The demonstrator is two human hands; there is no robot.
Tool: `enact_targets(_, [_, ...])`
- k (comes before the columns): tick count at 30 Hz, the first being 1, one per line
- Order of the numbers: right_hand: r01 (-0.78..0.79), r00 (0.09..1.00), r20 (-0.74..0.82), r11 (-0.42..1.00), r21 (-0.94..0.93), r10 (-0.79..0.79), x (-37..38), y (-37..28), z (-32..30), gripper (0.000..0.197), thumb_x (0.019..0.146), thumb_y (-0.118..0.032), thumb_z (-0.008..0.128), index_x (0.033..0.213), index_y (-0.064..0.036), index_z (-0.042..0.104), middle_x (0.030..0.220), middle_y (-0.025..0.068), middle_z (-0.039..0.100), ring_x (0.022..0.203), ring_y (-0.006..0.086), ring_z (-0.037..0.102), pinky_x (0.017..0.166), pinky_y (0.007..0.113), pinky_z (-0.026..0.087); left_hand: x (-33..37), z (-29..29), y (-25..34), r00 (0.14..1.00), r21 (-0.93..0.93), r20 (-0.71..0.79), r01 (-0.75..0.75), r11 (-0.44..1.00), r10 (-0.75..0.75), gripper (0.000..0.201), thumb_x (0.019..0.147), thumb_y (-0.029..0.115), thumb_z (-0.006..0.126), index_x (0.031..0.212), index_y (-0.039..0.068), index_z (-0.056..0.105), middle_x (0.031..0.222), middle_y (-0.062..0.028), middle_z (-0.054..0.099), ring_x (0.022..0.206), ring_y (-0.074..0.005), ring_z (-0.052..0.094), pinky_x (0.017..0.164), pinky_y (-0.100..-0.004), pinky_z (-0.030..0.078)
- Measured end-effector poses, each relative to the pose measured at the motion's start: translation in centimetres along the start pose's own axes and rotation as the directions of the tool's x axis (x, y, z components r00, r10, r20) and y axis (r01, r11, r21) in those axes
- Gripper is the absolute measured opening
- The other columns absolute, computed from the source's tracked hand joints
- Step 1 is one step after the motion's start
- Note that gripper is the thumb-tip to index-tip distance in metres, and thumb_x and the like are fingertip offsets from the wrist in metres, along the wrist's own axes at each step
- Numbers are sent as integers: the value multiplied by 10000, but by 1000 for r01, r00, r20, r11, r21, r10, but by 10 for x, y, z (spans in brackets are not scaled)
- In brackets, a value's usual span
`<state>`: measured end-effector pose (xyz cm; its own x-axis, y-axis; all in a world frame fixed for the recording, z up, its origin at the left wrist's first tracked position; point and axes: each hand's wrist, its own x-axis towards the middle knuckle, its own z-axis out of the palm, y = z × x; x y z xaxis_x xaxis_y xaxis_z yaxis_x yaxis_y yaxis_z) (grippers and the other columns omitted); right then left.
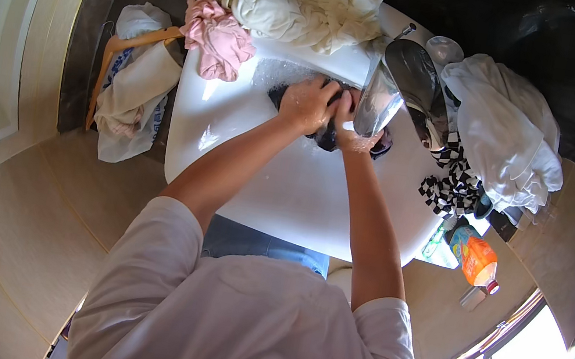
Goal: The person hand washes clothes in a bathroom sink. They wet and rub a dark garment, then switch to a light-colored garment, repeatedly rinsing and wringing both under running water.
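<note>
Both my hands are in the white sink (263, 194), low in the basin among suds. My left hand (307, 104) is wet and foamy, its fingers curled into a bunched dark cloth (325, 137). Right beside it, my right hand (350, 123) grips the same cloth, partly hidden behind the chrome faucet (379, 104). The cloth looks soaked; folds of it stick out to the left of my left hand and to the right of my right wrist. What kind of garment it is, I cannot tell.
Cream fabric (292, 2) and a pink cloth (218, 37) lie on the sink's far rim. To the right sit a white cloth (507, 127), checkered fabric (454, 186) and an orange bottle (475, 258). A wooden hanger (109, 56) and bags hang left.
</note>
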<state>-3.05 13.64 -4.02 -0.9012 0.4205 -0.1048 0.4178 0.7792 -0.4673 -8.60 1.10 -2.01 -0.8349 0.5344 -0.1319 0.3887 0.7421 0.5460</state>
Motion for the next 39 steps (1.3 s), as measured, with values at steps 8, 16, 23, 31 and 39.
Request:
enact_targets(8, [-488, 864, 503, 276, 828, 19, -43, -36, -68, 802, 742, -410, 739, 1341, 7, 407, 1248, 153, 514, 1146, 249, 480, 1014, 336, 329, -52, -6, 4, 882, -953, 267, 302, 32, -389, 580, 916, 431, 528, 1366, 153, 290, 1250, -133, 458, 1118, -206, 489, 937, -325, 422])
enact_targets(16, [-485, 872, 487, 208, 849, 44, -69, -83, -80, 623, 680, -193, 785, 1205, -10, 503, 1054, 95, 588, 959, 184, 561, 857, 306, 453, -92, -16, 31, 873, -995, 73, 98, 26, -481, 541, 944, 453, 458, 1288, 43, 377, 1244, -122, 390, 1158, -211, 400, 1008, -339, 317])
enact_targets(23, [-185, 983, 175, 425, 886, 63, -79, -100, -82, 447, 696, -85, 705, 1105, -15, 537, 954, 77, 585, 837, 161, 554, 775, 279, 467, -104, -48, 49, 827, -984, -67, 38, 175, -558, 486, 942, 434, 466, 1196, 27, 388, 1070, -119, 507, 981, -186, 500, 858, -306, 417])
enact_targets(31, [-158, 987, 149, 512, 844, 59, -73, -108, -89, 383, 679, -109, 691, 1025, -10, 561, 899, 64, 602, 833, 132, 547, 789, 270, 456, -94, -54, 42, 842, -981, -123, -25, 190, -524, 403, 899, 382, 534, 1047, 16, 456, 930, -103, 544, 846, -161, 513, 755, -295, 432])
enact_targets(39, [-200, 976, 133, 478, 855, 171, -81, -103, -81, 397, 672, -103, 692, 1029, -4, 548, 892, 64, 599, 817, 135, 545, 777, 261, 453, -89, -38, 24, 925, -997, 32, 2, -79, -379, 501, 900, 451, 521, 1150, 26, 429, 1033, -121, 527, 922, -162, 521, 809, -299, 440])
